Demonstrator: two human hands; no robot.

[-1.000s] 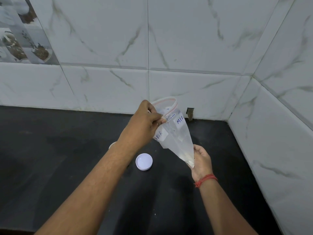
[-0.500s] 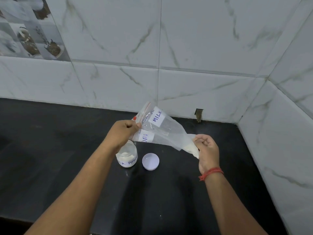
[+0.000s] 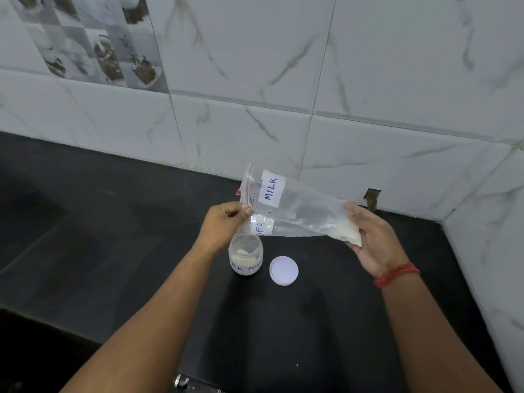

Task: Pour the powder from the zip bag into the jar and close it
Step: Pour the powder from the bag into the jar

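A clear zip bag [image 3: 297, 211] with white labels reading MILK and part of POWDER lies almost level in the air above the counter. My left hand [image 3: 224, 221] pinches its mouth edge by the red zip strip. My right hand [image 3: 371, 236] holds the bottom corner, where a small heap of white powder [image 3: 347, 232] sits. Just below the bag's mouth stands a small open glass jar [image 3: 245, 258] with a handwritten label and some white powder inside. Its white round lid [image 3: 283, 270] lies flat on the counter to the jar's right.
The black counter [image 3: 113, 236] runs into a corner of white marble-look tiled walls [image 3: 368, 80] at the back and right. A small dark notch [image 3: 373, 198] sits at the wall's foot behind my right hand. A metal fitting [image 3: 181, 381] shows at the counter's front edge.
The bag has swung from hanging mouth-up to lying almost level, mouth to the left over the jar. My right hand rose with the bottom corner; my left hand lowered, uncovering the jar.
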